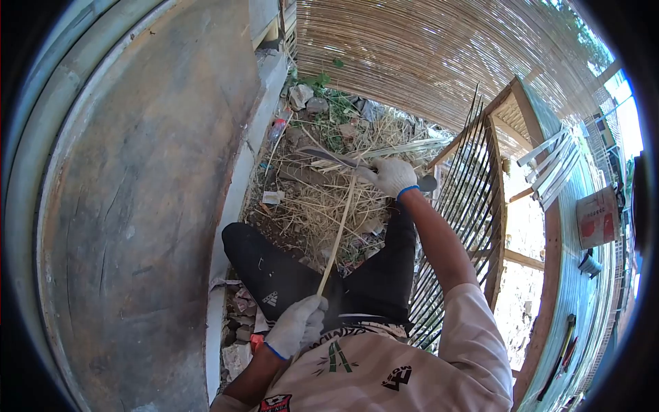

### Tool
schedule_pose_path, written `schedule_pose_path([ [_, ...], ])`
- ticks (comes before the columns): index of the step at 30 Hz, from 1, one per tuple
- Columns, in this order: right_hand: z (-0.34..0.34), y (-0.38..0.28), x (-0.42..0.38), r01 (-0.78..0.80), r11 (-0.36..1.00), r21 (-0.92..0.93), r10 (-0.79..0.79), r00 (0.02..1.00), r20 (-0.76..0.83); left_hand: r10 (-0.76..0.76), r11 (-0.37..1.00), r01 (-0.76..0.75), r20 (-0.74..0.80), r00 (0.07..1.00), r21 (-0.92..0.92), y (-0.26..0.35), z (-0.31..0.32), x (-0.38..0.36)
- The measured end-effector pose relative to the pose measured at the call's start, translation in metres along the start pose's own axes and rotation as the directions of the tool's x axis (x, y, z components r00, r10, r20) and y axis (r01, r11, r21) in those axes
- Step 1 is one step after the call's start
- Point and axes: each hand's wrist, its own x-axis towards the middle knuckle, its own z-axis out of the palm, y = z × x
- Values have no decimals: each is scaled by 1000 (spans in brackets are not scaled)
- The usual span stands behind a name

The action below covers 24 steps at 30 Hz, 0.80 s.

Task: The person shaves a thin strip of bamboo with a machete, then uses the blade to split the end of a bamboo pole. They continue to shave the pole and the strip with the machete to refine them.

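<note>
1. The fingers of the left hand (296,325) are closed around the near end of a long thin bamboo strip (338,230). The hand wears a white work glove with a blue cuff.
2. The left hand sits low, close to the person's chest, and the forearm comes up from the bottom edge of the view.
3. The fingers of the right hand (391,176), also in a white glove, are closed around the handle of a long knife (331,158). The dark blade points to the left, and it lies across the far end of the bamboo strip.
4. The right arm is stretched forward, nearly straight, with a light sleeve at the shoulder.
5. The bamboo strip runs from the left hand upward to the blade, above the person's knees in black trousers (274,271).
6. Under the blade, a heap of dry shavings and strips (312,206) covers the ground.
7. On the left stands a large grey concrete wall (137,206). On the right, a frame of dark thin slats (463,185) leans beside the right arm. At the back hangs a woven reed screen (412,55).
</note>
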Motion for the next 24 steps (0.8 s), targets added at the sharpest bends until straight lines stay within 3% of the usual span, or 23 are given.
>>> schedule_pose_path([
  [3,-3,57,35,-313,932,183,325,945,-39,-72,988,80,-59,996,135,-14,-13,-48],
  [4,2,78,38,-377,900,218,392,920,-28,-96,994,100,-90,991,42,-16,-19,-62],
  [6,7,87,31,-343,893,291,375,925,-61,-110,992,102,-102,989,-78,-22,-28,-66],
  [7,-8,77,24,-302,883,359,362,925,-115,-74,976,78,26,997,-204,-23,-40,-55],
  [8,-18,65,10,-305,868,391,344,938,-34,-23,943,71,149,988,-326,-24,-50,-41],
  [10,4,49,-14,-82,795,601,222,961,-162,-22,919,102,210,977,-380,-21,-56,-15],
  [12,-13,11,-54,-142,725,674,190,982,2,31,880,139,347,937,-453,-12,-52,1],
  [13,-2,2,-66,-38,727,685,143,985,-96,43,878,120,327,944,-463,-10,-49,5],
  [14,10,-6,-77,67,724,687,94,976,-194,42,882,117,325,945,-456,-8,-47,8],
  [17,19,-31,-103,88,695,713,37,987,-158,52,894,110,345,937,-435,-2,-43,15],
  [18,3,-44,-113,11,680,733,34,998,-46,57,914,81,323,945,-398,0,-42,16],
  [20,15,-52,-122,142,727,672,-48,987,-156,65,932,52,305,950,-359,5,-34,20],
  [22,4,-65,-131,148,760,633,-104,989,-107,116,993,-115,46,992,-41,11,-16,23],
  [23,0,-69,-136,160,790,592,-158,986,-55,120,992,-118,42,992,-49,11,-10,27],
  [24,3,-71,-139,166,790,590,-168,984,-52,180,982,-179,-9,984,62,11,-6,33],
])
